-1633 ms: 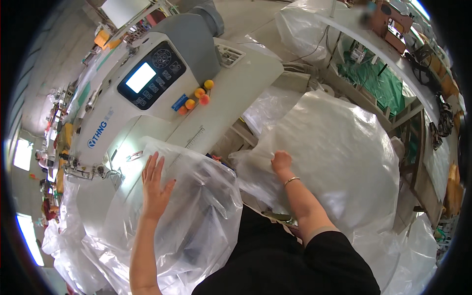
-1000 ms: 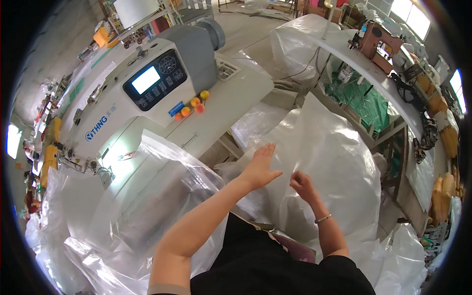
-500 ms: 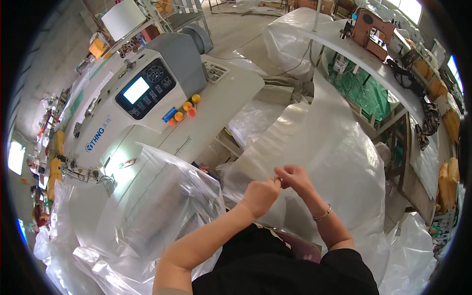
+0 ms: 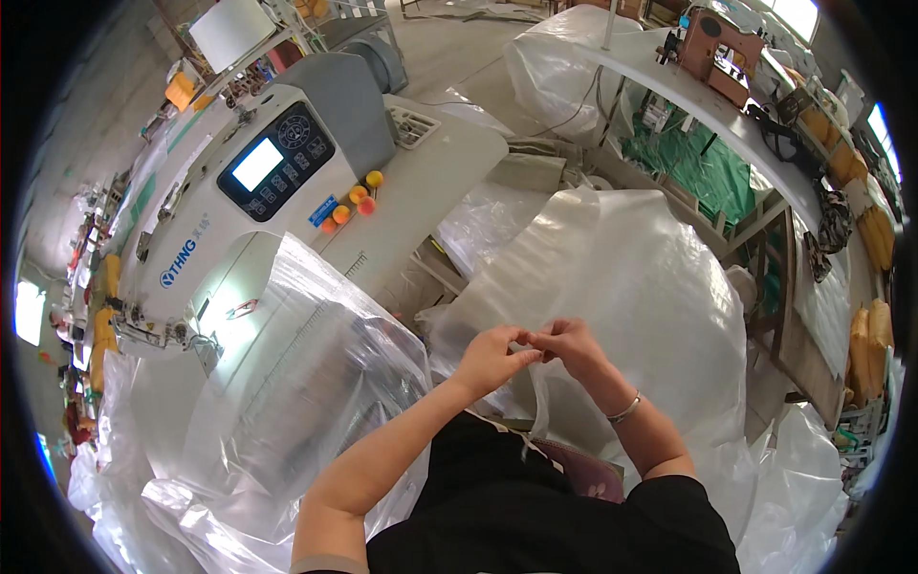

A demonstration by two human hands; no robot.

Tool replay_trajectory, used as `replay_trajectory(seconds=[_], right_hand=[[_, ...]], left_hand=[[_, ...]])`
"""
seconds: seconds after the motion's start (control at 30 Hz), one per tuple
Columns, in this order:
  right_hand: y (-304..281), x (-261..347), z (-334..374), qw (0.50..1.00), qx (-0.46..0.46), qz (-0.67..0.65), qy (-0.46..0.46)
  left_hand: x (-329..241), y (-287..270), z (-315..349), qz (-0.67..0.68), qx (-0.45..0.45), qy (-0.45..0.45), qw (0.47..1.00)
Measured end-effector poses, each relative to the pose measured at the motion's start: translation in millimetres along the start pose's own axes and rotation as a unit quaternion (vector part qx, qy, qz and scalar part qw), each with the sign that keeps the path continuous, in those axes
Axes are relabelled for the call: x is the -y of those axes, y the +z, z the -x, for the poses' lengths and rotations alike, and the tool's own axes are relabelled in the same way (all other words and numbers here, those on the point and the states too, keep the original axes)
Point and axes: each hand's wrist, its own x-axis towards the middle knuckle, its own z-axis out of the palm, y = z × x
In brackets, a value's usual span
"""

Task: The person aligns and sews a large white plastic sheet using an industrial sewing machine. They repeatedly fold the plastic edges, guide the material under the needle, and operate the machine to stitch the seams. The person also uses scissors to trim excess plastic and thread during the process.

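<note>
My left hand (image 4: 495, 358) and my right hand (image 4: 568, 345) meet in front of my body, fingertips pinched together. Between them they seem to hold the edge of a translucent plastic sheet (image 4: 631, 268); a narrow fold of it hangs below the fingers. The exact grip is hidden by the fingers. This sheet spreads out beyond and to the right of my hands. To the left, more clear plastic film (image 4: 354, 359) lies over the bed of a white and grey sewing machine (image 4: 206, 225) with a lit screen.
Small orange and yellow balls (image 4: 359, 194) sit on the machine's side. At the far right, a brown sewing machine (image 4: 717, 55) stands on a white table (image 4: 660, 77), with green sheeting (image 4: 693, 172) beneath. Yellow bundles (image 4: 868, 349) line the right side. A paper-white roll (image 4: 231, 34) is at upper left.
The far part of the plastic sheet has come down from beside the white table toward me. My left hand has turned from a closed fist to a looser pinch with the thumb extended.
</note>
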Motion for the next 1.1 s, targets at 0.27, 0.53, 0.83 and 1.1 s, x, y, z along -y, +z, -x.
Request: replay_trajectory(seconds=[0.27,0.53,0.83,1.1], right_hand=[[6,-11,-3,0.985,0.049,-0.165,-0.009],[4,-26,-8,0.973,0.073,-0.218,0.01],[5,-31,-7,0.964,0.097,-0.248,0.004],[10,-33,-7,0.964,0.096,-0.248,0.0]], left_hand=[[7,-13,-1,0.128,0.033,-0.05,0.99],[4,-13,1,0.136,0.045,-0.052,0.988],[2,-14,1,0.146,0.049,-0.076,0.985],[2,-15,2,0.182,0.058,-0.087,0.978]])
